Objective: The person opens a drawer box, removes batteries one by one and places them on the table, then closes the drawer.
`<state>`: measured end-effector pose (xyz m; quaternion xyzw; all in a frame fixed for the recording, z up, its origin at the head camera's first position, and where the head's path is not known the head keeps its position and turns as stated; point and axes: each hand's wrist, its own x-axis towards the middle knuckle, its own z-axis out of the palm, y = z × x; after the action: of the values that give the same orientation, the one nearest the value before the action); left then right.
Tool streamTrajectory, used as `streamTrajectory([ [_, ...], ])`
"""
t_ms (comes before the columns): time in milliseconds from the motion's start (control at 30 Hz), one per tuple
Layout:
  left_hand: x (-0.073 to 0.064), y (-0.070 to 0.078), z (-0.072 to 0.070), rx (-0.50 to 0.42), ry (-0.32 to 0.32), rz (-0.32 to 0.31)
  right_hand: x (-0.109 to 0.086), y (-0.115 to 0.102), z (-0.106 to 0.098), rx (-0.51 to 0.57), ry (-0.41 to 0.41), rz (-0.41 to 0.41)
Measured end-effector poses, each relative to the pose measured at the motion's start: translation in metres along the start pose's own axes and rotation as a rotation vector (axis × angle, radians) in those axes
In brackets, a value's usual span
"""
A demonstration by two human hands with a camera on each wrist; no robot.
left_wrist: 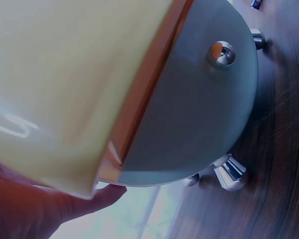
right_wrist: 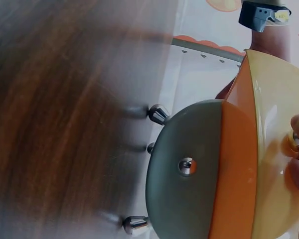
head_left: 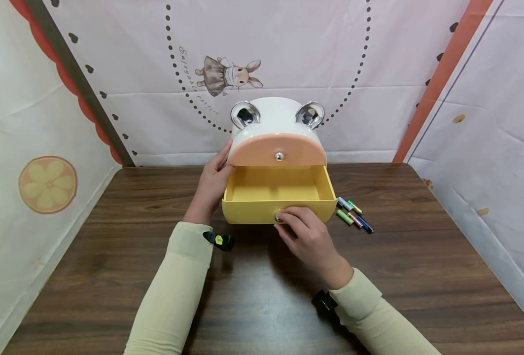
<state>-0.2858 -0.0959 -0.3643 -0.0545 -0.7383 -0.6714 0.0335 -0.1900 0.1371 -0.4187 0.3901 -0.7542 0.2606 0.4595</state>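
A small white drawer cabinet [head_left: 275, 116] with silver ear-like cups stands at the table's back. Its yellow drawer [head_left: 248, 211] is pulled out, and the inside floor shows. My right hand [head_left: 309, 241] pinches the silver knob [right_wrist: 296, 142] on that drawer's front. Against the cabinet's left side, my left hand [head_left: 212, 185] rests with extended fingers, some hidden behind it. Above the yellow drawer is a closed peach drawer [head_left: 255, 150]. The wrist views show a closed grey-green drawer [right_wrist: 189, 199] below, with its own silver knob [left_wrist: 221, 55].
Several batteries [head_left: 345, 217] in green, blue, pink and silver lie right of the cabinet on the dark wooden table [head_left: 124, 276]. Silver feet [right_wrist: 158, 114] hold the cabinet off the tabletop. Printed cloth [head_left: 288, 49] hangs behind and at both sides.
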Motion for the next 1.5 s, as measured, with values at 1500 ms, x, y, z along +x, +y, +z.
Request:
streamTrajectory([
  [1500, -0.001, -0.006, -0.016, -0.033, -0.115, -0.038, 0.02, 0.036, 0.03, -0.068, -0.05, 0.14],
])
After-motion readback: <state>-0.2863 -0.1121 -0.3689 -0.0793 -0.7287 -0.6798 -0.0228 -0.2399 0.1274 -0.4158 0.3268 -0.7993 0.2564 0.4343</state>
